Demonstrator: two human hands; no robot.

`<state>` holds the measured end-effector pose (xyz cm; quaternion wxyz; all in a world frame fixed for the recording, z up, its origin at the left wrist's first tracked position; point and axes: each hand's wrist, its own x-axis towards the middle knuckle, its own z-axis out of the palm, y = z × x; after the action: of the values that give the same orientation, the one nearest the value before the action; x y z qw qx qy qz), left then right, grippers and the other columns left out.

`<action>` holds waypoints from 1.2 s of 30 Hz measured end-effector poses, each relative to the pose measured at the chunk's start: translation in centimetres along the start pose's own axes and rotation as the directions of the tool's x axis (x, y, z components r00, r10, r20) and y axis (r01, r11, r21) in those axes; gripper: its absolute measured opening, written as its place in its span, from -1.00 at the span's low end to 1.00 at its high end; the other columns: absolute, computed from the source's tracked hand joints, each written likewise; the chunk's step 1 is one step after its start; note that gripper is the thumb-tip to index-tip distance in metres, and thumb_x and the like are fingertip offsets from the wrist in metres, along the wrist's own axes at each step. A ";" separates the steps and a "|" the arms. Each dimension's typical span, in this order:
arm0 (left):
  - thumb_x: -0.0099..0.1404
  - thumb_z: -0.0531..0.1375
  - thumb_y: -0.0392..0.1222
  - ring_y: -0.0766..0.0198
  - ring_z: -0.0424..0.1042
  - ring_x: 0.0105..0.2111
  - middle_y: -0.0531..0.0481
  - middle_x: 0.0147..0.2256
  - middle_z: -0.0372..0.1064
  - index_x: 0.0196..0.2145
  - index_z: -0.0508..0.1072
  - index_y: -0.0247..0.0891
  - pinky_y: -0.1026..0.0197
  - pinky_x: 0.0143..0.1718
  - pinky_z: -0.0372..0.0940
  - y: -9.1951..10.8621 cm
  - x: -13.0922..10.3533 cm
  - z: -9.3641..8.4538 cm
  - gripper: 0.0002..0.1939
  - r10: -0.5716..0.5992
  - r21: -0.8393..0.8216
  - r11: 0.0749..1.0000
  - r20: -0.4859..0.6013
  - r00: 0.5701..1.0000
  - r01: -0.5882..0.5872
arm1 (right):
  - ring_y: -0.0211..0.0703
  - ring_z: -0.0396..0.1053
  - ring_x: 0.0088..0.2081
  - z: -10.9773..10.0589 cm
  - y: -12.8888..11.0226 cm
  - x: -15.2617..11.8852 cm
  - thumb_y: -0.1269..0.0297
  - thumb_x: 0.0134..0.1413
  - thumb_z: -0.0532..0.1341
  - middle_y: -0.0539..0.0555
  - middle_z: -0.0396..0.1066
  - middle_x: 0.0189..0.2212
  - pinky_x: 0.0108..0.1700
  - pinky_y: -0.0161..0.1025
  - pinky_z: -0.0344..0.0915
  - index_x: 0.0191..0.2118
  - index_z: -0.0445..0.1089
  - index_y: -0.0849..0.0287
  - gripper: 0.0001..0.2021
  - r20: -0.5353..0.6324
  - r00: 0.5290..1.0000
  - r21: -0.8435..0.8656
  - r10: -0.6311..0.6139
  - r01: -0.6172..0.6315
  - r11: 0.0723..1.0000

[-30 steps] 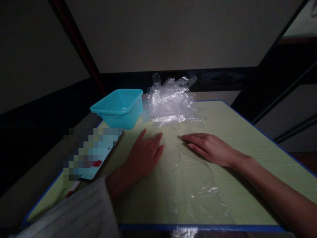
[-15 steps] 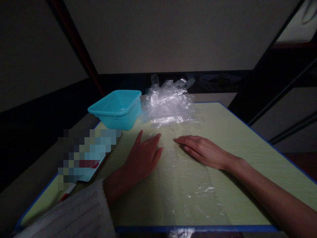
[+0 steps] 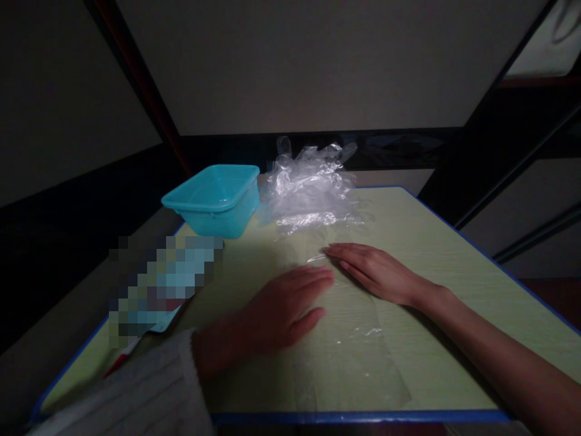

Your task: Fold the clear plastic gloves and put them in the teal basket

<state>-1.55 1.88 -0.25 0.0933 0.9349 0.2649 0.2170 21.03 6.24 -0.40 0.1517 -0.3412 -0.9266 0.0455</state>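
Flat on the table in front of me lies a clear, thin plastic glove, its wide end toward the near edge. My right hand rests palm down over its upper right part with straight fingers. Just left of it, my left hand is stretched out over the glove, fingers extended and thumb apart; it is slightly blurred. Neither hand grips anything. Beyond the fingertips sits a crumpled pile of clear plastic gloves.
A turquoise plastic basin stands at the back left of the pale yellow table, which has a blue rim. Left of my left hand lies a flat light-blue item, mostly pixelated, with a red and white piece near it.
My left hand has moved right and toward me, its fingers now over the glove. My right hand has barely shifted. The glove's near end, which hung over the table edge, has drawn up.
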 end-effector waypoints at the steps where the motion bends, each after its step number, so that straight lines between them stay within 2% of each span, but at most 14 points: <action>1: 0.33 -0.04 -0.22 0.22 0.16 0.14 -0.22 0.10 0.22 0.04 0.24 -0.41 0.13 0.18 0.04 0.4 0.0 0.1 -0.63 0.059 -0.035 0.998 0.066 0.996 -0.057 | -0.02 0.30 0.03 0.0 0.0 0.0 0.31 0.27 -0.13 0.25 0.34 0.01 0.04 0.00 0.28 0.08 0.22 0.31 -0.63 0.007 1.000 0.006 0.005 -0.005 1.000; 3: 0.33 -0.01 -0.20 0.19 0.10 0.17 -0.26 0.14 0.16 0.06 0.24 -0.47 0.14 0.20 -0.02 1.0 0.1 0.2 -0.61 0.137 -0.085 0.989 0.191 0.972 -0.123 | -0.03 0.31 0.02 -0.1 0.1 0.0 0.33 0.27 -0.13 0.23 0.34 0.01 0.02 -0.01 0.30 0.08 0.22 0.28 -0.63 0.018 1.000 0.019 0.011 -0.011 1.000; 6: 0.33 0.03 -0.09 0.16 -0.04 0.22 -0.30 0.19 0.02 0.12 0.16 -0.53 0.15 0.23 -0.12 1.6 0.2 0.4 -0.48 0.211 -0.134 0.975 0.312 0.926 -0.177 | -0.03 0.32 0.02 -0.2 0.1 -0.1 0.33 0.27 -0.13 0.23 0.33 0.02 0.02 -0.02 0.30 0.09 0.21 0.29 -0.63 0.029 1.000 0.032 0.010 -0.011 0.999; 9: 0.34 0.00 -0.02 0.17 -0.13 0.25 -0.26 0.23 -0.08 0.18 0.06 -0.50 0.14 0.25 -0.21 1.8 0.3 0.2 -0.41 0.248 -0.163 0.966 0.377 0.892 -0.200 | -0.03 0.31 0.03 -0.2 0.2 -0.1 0.31 0.27 -0.13 0.24 0.32 0.03 0.03 -0.02 0.29 0.10 0.20 0.31 -0.62 0.035 0.999 0.041 0.013 -0.014 0.999; 12: 0.35 -0.01 -0.01 0.17 -0.16 0.25 -0.21 0.24 -0.10 0.19 0.04 -0.46 0.13 0.25 -0.24 1.9 0.3 -0.1 -0.41 0.252 -0.166 0.966 0.413 0.875 -0.200 | -0.05 0.30 0.03 -0.1 0.3 -0.1 0.30 0.27 -0.13 0.22 0.33 0.03 0.03 -0.02 0.28 0.10 0.20 0.28 -0.63 0.033 0.999 0.047 0.015 -0.016 0.999; 22: 0.36 -0.04 -0.02 0.16 -0.07 0.23 -0.22 0.21 0.00 0.16 0.11 -0.49 0.17 0.25 -0.25 2.4 0.1 -0.7 -0.44 0.292 -0.150 0.956 0.426 0.856 -0.252 | -0.02 0.29 0.03 -0.2 0.3 0.2 0.31 0.27 -0.13 0.25 0.34 0.01 0.05 0.00 0.25 0.08 0.22 0.36 -0.62 0.032 0.999 0.063 -0.008 0.006 0.998; 27: 0.35 -0.02 -0.03 0.17 -0.10 0.24 -0.25 0.23 -0.06 0.16 0.09 -0.54 0.19 0.25 -0.24 2.7 0.5 -0.8 -0.42 0.297 -0.136 0.955 0.381 0.876 -0.265 | -0.07 0.26 0.06 -0.3 0.1 0.5 0.30 0.27 -0.12 0.21 0.31 0.04 0.08 -0.02 0.22 0.11 0.19 0.29 -0.63 0.029 0.999 0.184 -0.039 0.033 0.982; 33: 0.36 -0.03 -0.09 0.20 -0.13 0.25 -0.24 0.23 -0.06 0.16 0.08 -0.56 0.22 0.25 -0.24 3.0 0.9 -0.1 -0.46 0.335 -0.155 0.942 0.359 0.871 -0.299 | -0.13 0.24 0.09 -0.3 0.1 0.6 0.26 0.29 -0.13 0.13 0.27 0.09 0.10 -0.03 0.20 0.11 0.18 0.16 -0.64 0.037 0.998 0.359 -0.047 0.031 0.933; 36: 0.35 -0.03 -0.08 0.20 -0.15 0.25 -0.23 0.24 -0.09 0.18 0.06 -0.55 0.20 0.26 -0.23 2.9 1.0 0.2 -0.44 0.338 -0.178 0.940 0.347 0.875 -0.292 | -0.15 0.16 0.14 -0.3 0.0 0.8 0.27 0.29 -0.13 0.11 0.21 0.14 0.15 -0.02 0.14 0.14 0.16 0.15 -0.63 0.031 0.996 0.381 -0.084 0.066 0.922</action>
<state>0.61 -0.05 0.71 0.1614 0.9822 0.0728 0.0632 20.55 6.73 0.12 0.1944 -0.2684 -0.9161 0.2259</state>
